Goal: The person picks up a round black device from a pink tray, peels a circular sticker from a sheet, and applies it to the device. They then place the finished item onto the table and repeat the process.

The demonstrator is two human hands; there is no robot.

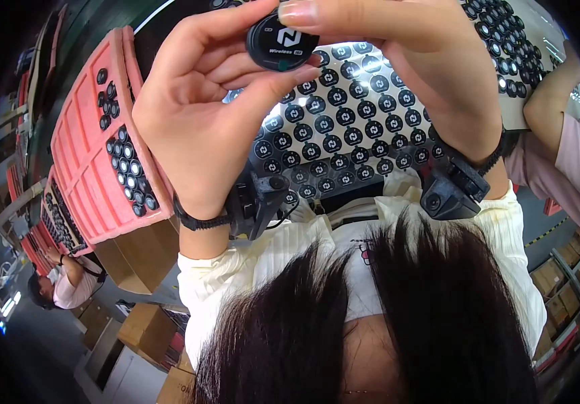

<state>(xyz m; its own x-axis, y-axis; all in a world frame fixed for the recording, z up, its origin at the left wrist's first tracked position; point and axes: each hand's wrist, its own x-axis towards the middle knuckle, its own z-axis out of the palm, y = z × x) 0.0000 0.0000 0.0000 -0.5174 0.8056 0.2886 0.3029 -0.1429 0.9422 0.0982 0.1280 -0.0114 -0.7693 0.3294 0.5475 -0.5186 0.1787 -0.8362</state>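
Observation:
Close in front of me, a round black disc (263, 46) with white markings is held up, its printed face turned toward me. My left hand (202, 111) is closed on it, with the thumb along its lower edge and the other fingers behind. From the right, my right hand (425, 40) grips the same disc at its upper edge, a fingertip lying on its rim. Beneath both hands, rows of similar black discs (332, 144) with white marks lie face up on a pale surface. A black strapped-on camera sits on each of my wrists.
To the left stands a pink compartmented tray (78, 165) with clusters of black round pieces. More round pieces (499, 40) cover a surface at the far right, beside another person's arm (553, 101). Cardboard boxes (143, 330) stand lower left; another person (68, 283) works farther off.

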